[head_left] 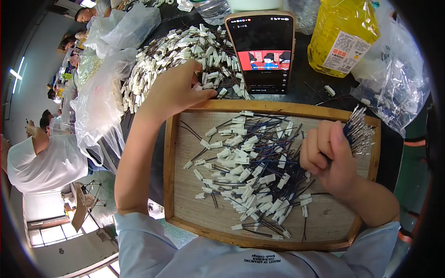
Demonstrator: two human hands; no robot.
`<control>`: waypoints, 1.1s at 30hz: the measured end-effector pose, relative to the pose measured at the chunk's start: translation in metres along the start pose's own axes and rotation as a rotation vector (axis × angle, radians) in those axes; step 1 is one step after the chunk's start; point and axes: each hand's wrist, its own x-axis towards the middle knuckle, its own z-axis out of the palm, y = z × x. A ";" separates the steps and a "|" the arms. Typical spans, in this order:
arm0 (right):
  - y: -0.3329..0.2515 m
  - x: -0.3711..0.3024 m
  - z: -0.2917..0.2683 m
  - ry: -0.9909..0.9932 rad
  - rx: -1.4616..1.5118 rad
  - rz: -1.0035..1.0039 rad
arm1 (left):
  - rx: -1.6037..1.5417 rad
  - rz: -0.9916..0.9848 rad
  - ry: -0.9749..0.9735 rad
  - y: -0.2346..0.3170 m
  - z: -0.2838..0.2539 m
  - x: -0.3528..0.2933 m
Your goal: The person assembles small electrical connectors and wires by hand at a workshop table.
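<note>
My left hand reaches over the wooden tray's far left edge into a heap of white connectors with short dark wires. Its thumb is stretched out, apart from the fingers, which are partly hidden; white connectors lie at the fingertips. Above the right part of the tray, my right hand is closed around a bundle of dark wires, whose silvery metal ends fan out past the thumb side. In the wood-rimmed tray, several wired white connectors lie in a loose pile between my hands.
A phone playing a video stands upright behind the tray. To its right are a bottle of yellow liquid and a clear plastic bag. Plastic bags hang at the left. Other people, one in a white shirt, sit farther left.
</note>
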 end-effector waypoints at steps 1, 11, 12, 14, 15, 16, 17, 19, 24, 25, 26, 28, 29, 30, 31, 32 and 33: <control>0.002 0.001 0.002 -0.029 0.105 -0.060 | 0.055 0.025 -0.015 -0.002 0.001 0.004; -0.006 0.008 0.004 0.135 0.245 -0.009 | 0.417 0.239 -0.057 -0.003 0.006 0.007; -0.006 0.009 0.003 0.167 0.247 0.063 | 0.404 0.269 -0.026 -0.006 0.007 0.007; -0.006 0.010 0.005 0.195 0.244 0.130 | 0.394 0.297 0.010 -0.015 0.011 0.005; -0.006 0.010 0.009 0.218 0.272 0.170 | 0.371 0.292 0.032 -0.021 0.014 0.003; -0.007 0.011 0.011 0.241 0.299 0.209 | 0.349 0.288 0.054 -0.024 0.015 0.002; -0.007 0.010 0.013 0.234 0.298 0.207 | 0.349 0.230 0.034 -0.025 0.015 0.000; -0.007 0.010 0.015 0.250 0.289 0.156 | 0.308 0.201 0.047 -0.029 0.015 -0.002; -0.006 0.009 0.012 0.204 0.250 0.065 | 0.123 0.217 0.001 -0.028 0.003 -0.005; -0.006 0.009 0.011 0.176 0.242 0.047 | -0.001 0.183 -0.091 -0.027 -0.001 -0.007; -0.006 0.008 0.010 0.172 0.243 0.047 | 0.001 0.180 -0.090 -0.025 -0.003 -0.009; -0.006 0.008 0.010 0.189 0.210 0.062 | 0.154 0.182 -0.153 -0.021 -0.007 -0.014; -0.006 0.009 0.011 0.183 0.210 0.062 | 0.156 0.177 -0.151 -0.023 -0.009 -0.016; -0.006 0.009 0.012 0.195 0.206 0.065 | 0.141 0.215 -0.131 -0.026 -0.012 -0.018; -0.007 0.010 0.012 0.207 0.202 0.068 | 0.126 0.253 -0.112 -0.029 -0.014 -0.021; -0.008 0.009 0.013 0.205 0.200 0.067 | 0.126 0.252 -0.109 -0.034 -0.017 -0.021; -0.009 0.009 0.012 0.216 0.209 0.077 | 0.167 0.289 -0.117 -0.039 -0.020 -0.020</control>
